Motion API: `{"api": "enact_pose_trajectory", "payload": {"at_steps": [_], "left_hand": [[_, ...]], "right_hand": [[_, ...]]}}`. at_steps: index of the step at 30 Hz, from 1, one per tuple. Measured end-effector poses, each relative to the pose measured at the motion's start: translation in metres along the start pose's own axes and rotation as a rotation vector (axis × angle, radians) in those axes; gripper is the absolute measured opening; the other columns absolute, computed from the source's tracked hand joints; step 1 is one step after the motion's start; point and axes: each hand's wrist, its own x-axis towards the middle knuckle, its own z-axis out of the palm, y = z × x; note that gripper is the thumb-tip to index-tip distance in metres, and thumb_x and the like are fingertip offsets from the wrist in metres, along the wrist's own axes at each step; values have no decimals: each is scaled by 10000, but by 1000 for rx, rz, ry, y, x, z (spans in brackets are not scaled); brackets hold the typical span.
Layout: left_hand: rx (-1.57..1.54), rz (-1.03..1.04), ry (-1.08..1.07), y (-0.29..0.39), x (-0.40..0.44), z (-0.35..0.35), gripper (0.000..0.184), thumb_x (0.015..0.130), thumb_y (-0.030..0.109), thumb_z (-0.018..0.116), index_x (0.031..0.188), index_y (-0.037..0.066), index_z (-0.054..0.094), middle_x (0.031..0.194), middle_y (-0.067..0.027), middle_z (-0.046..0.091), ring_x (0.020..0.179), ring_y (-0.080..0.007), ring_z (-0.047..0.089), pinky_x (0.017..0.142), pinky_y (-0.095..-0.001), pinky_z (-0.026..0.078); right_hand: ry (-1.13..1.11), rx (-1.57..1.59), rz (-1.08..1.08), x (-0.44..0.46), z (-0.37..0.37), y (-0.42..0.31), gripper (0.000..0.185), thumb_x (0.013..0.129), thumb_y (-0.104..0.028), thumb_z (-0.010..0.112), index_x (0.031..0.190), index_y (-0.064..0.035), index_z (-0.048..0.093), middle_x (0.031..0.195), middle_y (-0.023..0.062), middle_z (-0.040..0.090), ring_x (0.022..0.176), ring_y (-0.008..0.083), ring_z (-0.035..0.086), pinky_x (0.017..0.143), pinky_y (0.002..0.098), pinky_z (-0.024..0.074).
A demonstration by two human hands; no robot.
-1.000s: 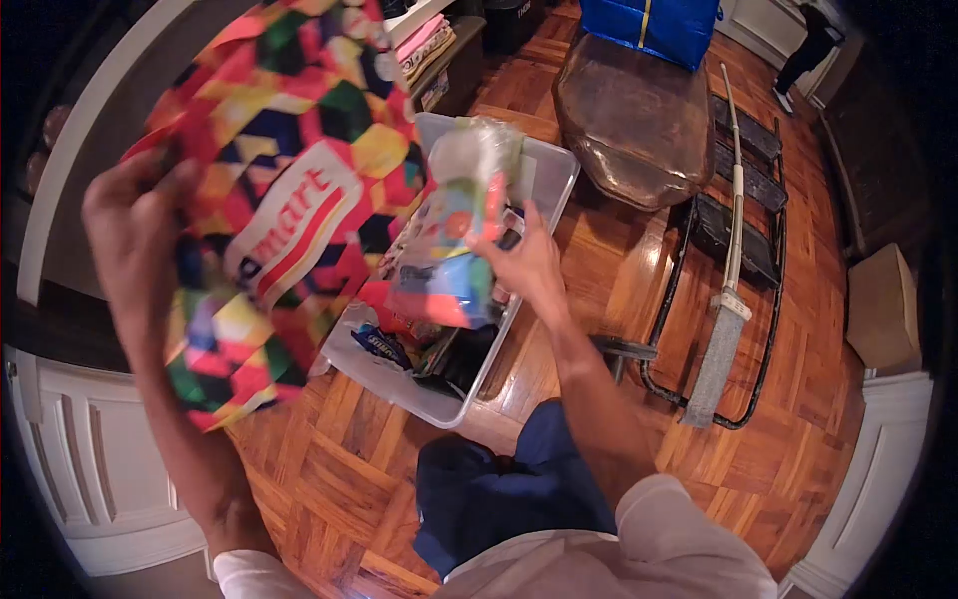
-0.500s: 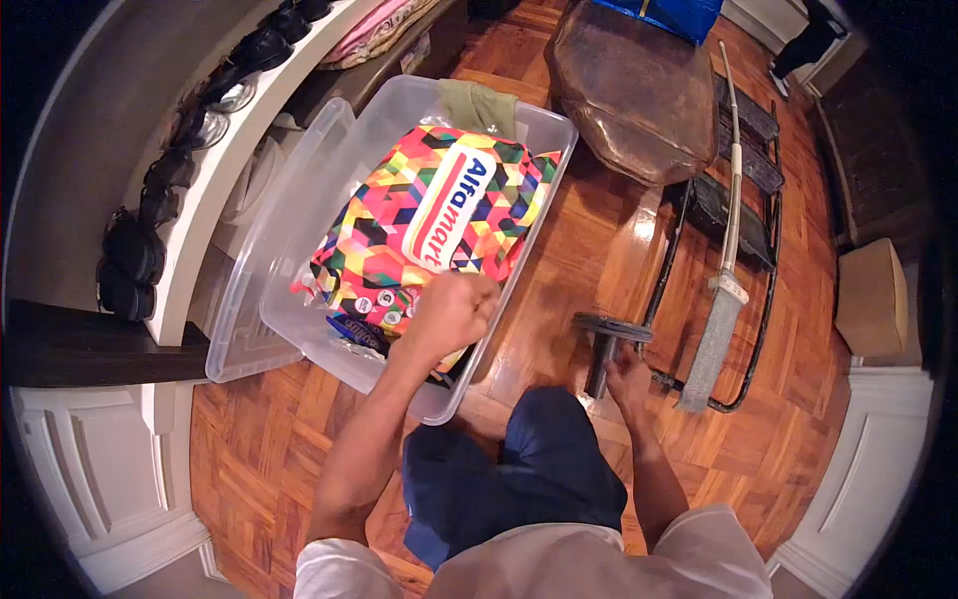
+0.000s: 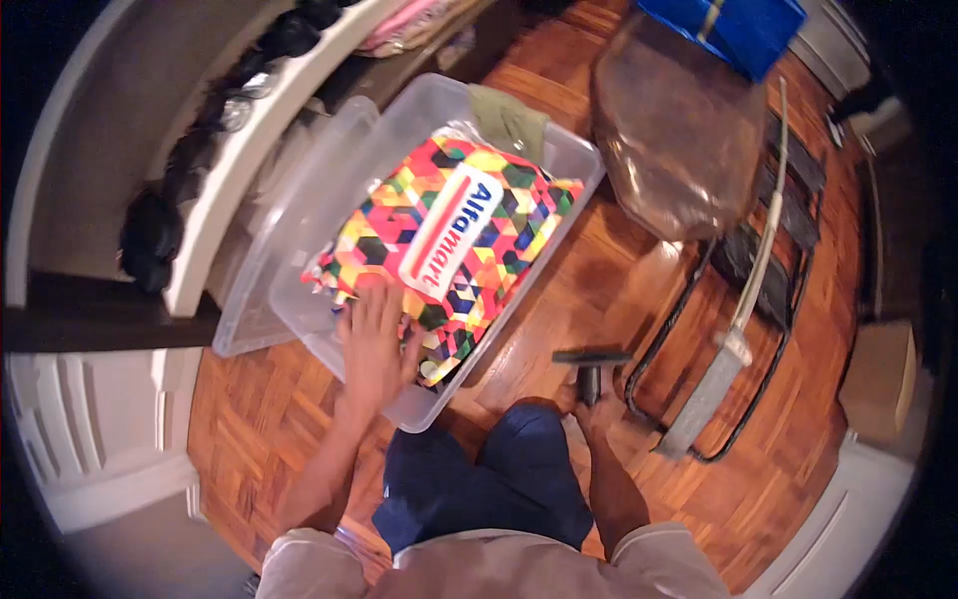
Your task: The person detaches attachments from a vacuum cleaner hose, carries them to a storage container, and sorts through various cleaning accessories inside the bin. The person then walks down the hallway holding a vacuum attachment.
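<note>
My left hand (image 3: pixel 375 344) has its fingers stretched out over the lower left of a colourful Alfamart bag (image 3: pixel 499 260). The bag lies inside a clear plastic storage box (image 3: pixel 411 407). In my right hand (image 3: pixel 597 414), beside my right knee, is the thick handle of a dark T-shaped object (image 3: pixel 591 359) with a flat, wide head. Its exact kind is not clear, and my fingers are partly hidden and blurred. An olive-green cloth (image 3: pixel 507 120) hangs at the box's far end.
A clear lid (image 3: pixel 289 235) leans along the box's left side, near a shelf with shoes (image 3: pixel 150 240). To the right are a brown stool (image 3: pixel 679 130), a blue bag (image 3: pixel 733 30), a black metal rack (image 3: pixel 738 424) and a long-handled grey mop (image 3: pixel 704 399) lying across it.
My left hand has moved left and down over the bag, its curled fingers now spread. The right hand and the dark object have come nearer my knee. The view has shifted.
</note>
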Motion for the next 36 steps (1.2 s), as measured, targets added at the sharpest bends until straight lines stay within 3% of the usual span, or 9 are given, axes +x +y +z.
{"api": "enact_pose_trajectory", "payload": {"at_steps": [5,11,16,18,22,23,28,32,36], "left_hand": [[-63,-447,-100,14,-142,-85,500,744,175,723,1192,-4,590,1221,-233,592,1142,-377,530,942,-520,375],[229,-1069,-95,5,-191,-141,760,754,237,731,1396,-21,417,1445,-226,436,1293,-436,406,1034,-536,346],[-34,-967,107,-7,-183,-143,889,768,315,702,1490,1,290,1553,-295,209,1386,-488,266,1121,-621,233],[-58,-964,-60,-18,-162,-142,902,774,386,694,1511,67,283,1562,-304,167,1394,-509,240,1107,-634,248],[-210,-1076,-271,-54,-149,-162,908,770,417,694,1529,139,279,1577,-291,137,1397,-517,231,1103,-629,263],[-260,-1100,-359,-63,-146,-167,911,770,423,695,1535,166,273,1584,-280,129,1401,-512,232,1098,-624,277],[-412,-1213,-548,-72,-159,-200,941,766,466,690,1553,212,242,1618,-207,81,1412,-494,239,1117,-618,272],[-724,-1224,-482,-56,-219,-203,881,847,492,617,1565,219,187,1591,-244,183,1413,-472,279,1160,-511,270],[-1060,-1325,-513,-5,-286,-230,701,888,514,560,1488,186,406,1493,-223,412,1350,-386,436,1144,-399,312]], "right_hand": [[-221,-62,-61,-15,-87,-28,491,672,-244,702,1052,49,597,873,234,668,846,383,671,738,431,524],[-476,-133,-21,-10,-154,-73,308,681,-184,718,896,22,641,671,126,630,592,273,648,538,389,528],[-828,34,117,9,-177,-105,177,749,-158,703,727,-5,618,580,94,588,472,196,597,414,346,471],[-751,-182,59,-9,-182,-141,250,727,-201,713,775,25,617,650,81,602,500,200,598,449,344,501],[-576,254,170,-97,-227,-179,112,787,-132,644,854,-43,649,677,63,604,544,174,591,479,333,486],[-480,306,-26,-124,-233,-203,104,818,-100,601,903,-61,647,669,46,595,545,167,582,493,326,487],[-848,374,-211,-153,-248,-303,14,867,-52,578,877,-46,571,689,58,601,527,165,592,457,326,477],[-1068,542,105,-238,-283,-476,282,890,-310,542,968,-40,567,710,87,593,568,217,597,526,356,484],[-1384,668,149,-294,-334,-551,421,928,-453,491,1076,-64,550,790,104,616,640,243,608,577,390,496]]}}
